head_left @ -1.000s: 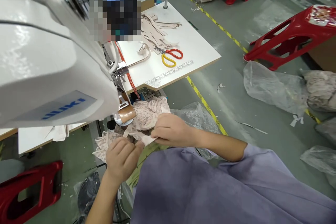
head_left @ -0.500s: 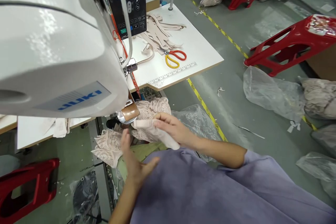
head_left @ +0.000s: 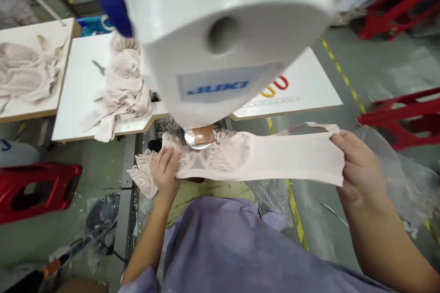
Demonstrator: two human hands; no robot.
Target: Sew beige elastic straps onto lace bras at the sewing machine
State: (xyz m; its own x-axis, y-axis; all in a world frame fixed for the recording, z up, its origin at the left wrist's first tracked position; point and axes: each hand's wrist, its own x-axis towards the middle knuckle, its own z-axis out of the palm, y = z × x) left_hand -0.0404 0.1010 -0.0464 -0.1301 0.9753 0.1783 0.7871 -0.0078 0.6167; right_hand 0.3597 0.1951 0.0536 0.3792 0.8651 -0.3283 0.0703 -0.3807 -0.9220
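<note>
1. L grip holds garment's lace, R grip its band end.
2. Garment's just off surface's near edge, below machine head.
3. Uneven pull from me could prob. skew lace.

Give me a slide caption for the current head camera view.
A pale lace garment spans from left hand to right hand at a white JUKI sewing machine.

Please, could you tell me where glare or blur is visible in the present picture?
Head view: pale glare streaks on the white machine head; head view: its JUKI label looks smeared, yet readable; head view: lace on the pale garment is softened, its fine pattern unclear.
</note>
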